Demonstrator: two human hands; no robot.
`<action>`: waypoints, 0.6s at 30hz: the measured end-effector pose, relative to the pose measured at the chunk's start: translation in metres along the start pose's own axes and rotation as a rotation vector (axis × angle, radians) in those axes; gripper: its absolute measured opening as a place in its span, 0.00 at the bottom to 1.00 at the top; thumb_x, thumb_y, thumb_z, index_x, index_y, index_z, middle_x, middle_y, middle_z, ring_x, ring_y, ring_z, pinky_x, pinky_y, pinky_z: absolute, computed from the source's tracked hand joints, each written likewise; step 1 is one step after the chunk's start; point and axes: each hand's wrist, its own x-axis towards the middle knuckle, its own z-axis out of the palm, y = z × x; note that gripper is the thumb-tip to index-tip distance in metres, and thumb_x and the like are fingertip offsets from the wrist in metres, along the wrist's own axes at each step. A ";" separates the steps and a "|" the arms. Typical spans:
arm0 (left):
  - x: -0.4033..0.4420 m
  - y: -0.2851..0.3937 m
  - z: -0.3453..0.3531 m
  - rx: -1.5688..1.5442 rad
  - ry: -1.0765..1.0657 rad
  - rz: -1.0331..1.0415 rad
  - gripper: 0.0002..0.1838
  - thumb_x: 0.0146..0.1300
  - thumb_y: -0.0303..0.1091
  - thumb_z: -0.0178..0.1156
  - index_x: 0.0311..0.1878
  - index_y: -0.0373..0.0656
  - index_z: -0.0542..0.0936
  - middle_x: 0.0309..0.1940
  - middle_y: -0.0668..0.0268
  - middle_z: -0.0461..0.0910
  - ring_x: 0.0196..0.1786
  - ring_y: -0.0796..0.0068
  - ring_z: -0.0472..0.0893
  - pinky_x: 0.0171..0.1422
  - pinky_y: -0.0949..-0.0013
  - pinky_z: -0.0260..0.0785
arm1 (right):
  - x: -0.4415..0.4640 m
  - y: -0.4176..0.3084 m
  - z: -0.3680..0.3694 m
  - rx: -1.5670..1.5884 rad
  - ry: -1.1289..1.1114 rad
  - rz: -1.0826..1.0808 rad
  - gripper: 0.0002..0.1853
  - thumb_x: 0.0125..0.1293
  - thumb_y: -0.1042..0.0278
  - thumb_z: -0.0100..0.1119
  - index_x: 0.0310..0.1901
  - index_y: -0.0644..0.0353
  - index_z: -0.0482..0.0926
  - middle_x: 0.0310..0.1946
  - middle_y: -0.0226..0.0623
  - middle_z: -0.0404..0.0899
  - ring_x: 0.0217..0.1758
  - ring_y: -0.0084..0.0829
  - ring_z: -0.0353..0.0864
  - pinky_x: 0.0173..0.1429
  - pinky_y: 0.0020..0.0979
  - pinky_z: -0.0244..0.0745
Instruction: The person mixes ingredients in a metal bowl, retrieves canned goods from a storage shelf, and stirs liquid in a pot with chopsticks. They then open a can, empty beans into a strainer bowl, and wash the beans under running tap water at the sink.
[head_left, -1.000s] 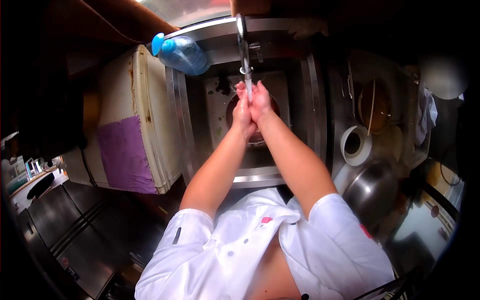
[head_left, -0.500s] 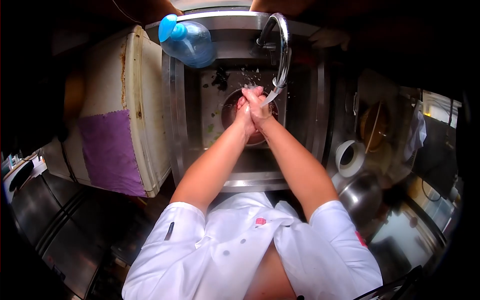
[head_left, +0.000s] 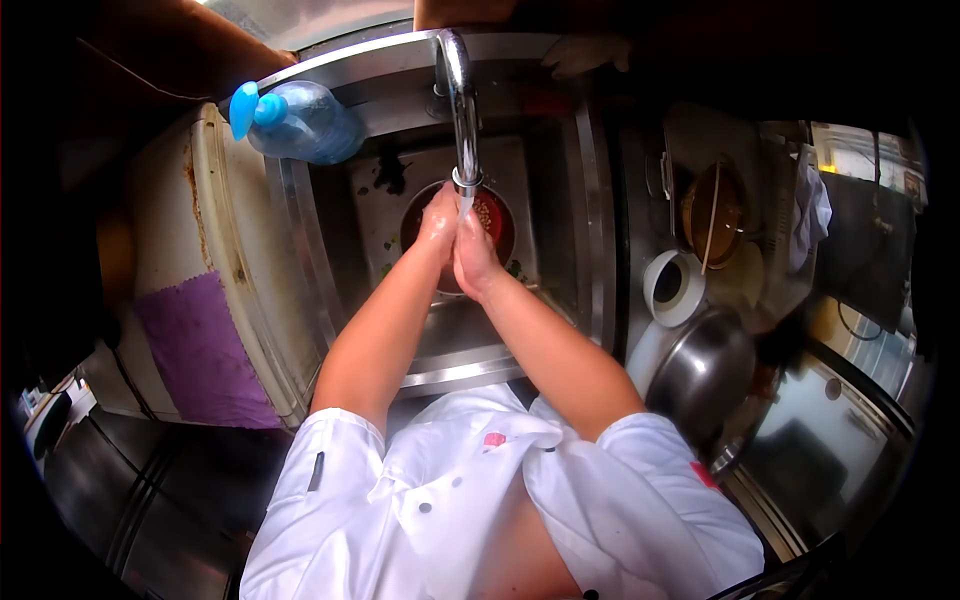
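Observation:
Both of my hands are wet and close together under the chrome faucet [head_left: 461, 110], where water runs down between them. My left hand [head_left: 438, 216] is stretched up beside the spout with nothing seen in it. My right hand [head_left: 474, 252] is cupped just right of it, fingers extended and partly hidden by the water. Below them a red bowl [head_left: 506, 226] stands in the steel sink [head_left: 375, 222], with small pale pieces visible inside, perhaps beans or nuts.
A clear bottle with a blue pump [head_left: 310, 122] stands at the sink's back left corner. Dark scraps [head_left: 391, 174] lie on the sink floor. On the left is a white cabinet with a purple cloth [head_left: 205, 350]. A white bowl [head_left: 672, 287] and a metal bowl [head_left: 703, 368] are on the right.
My hands were clasped and rubbing together under the water; now they are slightly apart, side by side. The view has shifted, so the sink and faucet appear further left.

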 end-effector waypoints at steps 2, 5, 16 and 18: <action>-0.032 0.012 0.003 -0.413 -0.067 -0.291 0.28 0.78 0.58 0.52 0.64 0.43 0.76 0.56 0.62 0.78 0.57 0.66 0.76 0.62 0.57 0.70 | 0.004 0.006 -0.010 -0.121 -0.031 0.077 0.45 0.76 0.28 0.45 0.81 0.54 0.57 0.82 0.37 0.55 0.85 0.32 0.49 0.84 0.35 0.44; -0.073 0.021 0.012 -0.426 -0.118 -0.333 0.31 0.78 0.60 0.51 0.68 0.43 0.72 0.60 0.62 0.77 0.61 0.63 0.76 0.68 0.57 0.68 | 0.021 0.003 -0.018 -0.163 -0.016 0.278 0.46 0.74 0.27 0.47 0.83 0.49 0.54 0.83 0.38 0.53 0.85 0.33 0.49 0.84 0.34 0.44; -0.048 0.019 -0.016 -0.371 -0.139 -0.327 0.31 0.79 0.58 0.48 0.74 0.46 0.72 0.69 0.56 0.69 0.63 0.60 0.74 0.63 0.50 0.72 | -0.018 0.051 0.011 -0.608 0.115 -0.085 0.50 0.75 0.28 0.45 0.77 0.72 0.57 0.77 0.56 0.60 0.81 0.46 0.56 0.83 0.44 0.49; -0.041 0.025 -0.012 -0.343 0.018 -0.335 0.29 0.78 0.53 0.51 0.70 0.41 0.75 0.65 0.56 0.74 0.62 0.62 0.77 0.60 0.54 0.74 | -0.024 0.047 0.011 -0.750 0.066 -0.258 0.56 0.72 0.27 0.49 0.76 0.81 0.51 0.76 0.63 0.58 0.82 0.53 0.51 0.84 0.46 0.45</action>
